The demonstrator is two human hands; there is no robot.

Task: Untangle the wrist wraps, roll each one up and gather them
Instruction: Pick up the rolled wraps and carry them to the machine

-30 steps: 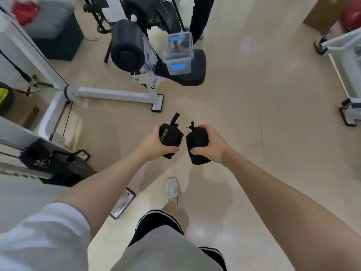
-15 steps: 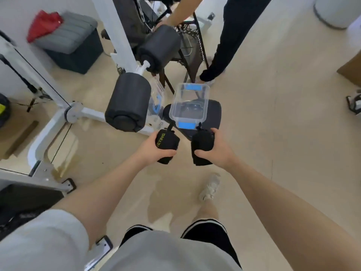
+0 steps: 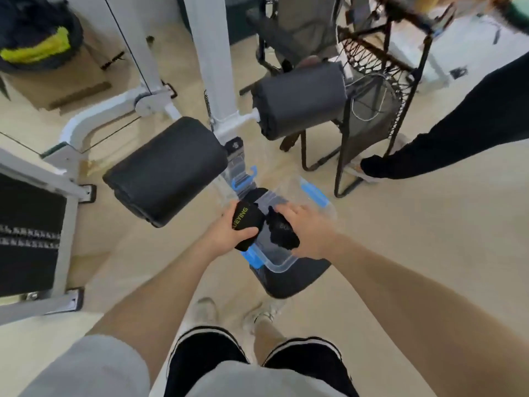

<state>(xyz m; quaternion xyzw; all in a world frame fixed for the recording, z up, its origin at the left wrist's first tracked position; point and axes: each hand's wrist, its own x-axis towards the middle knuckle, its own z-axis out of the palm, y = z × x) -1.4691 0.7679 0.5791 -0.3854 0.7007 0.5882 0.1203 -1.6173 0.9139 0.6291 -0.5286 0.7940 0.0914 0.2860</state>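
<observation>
Two rolled wraps over the clear bin (image 3: 320, 209): left hand (image 3: 226, 234) clutches one lettered "UEYING" (image 3: 246, 223); right hand (image 3: 309, 233) grasps the other (image 3: 282, 234).

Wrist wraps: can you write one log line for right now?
left hand: holds rolled wrap | right hand: holds rolled wrap | both above clear box

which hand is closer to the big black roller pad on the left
Left. The left hand, holding a rolled wrap, is just right of the roller pad; the right hand is farther right.
</observation>
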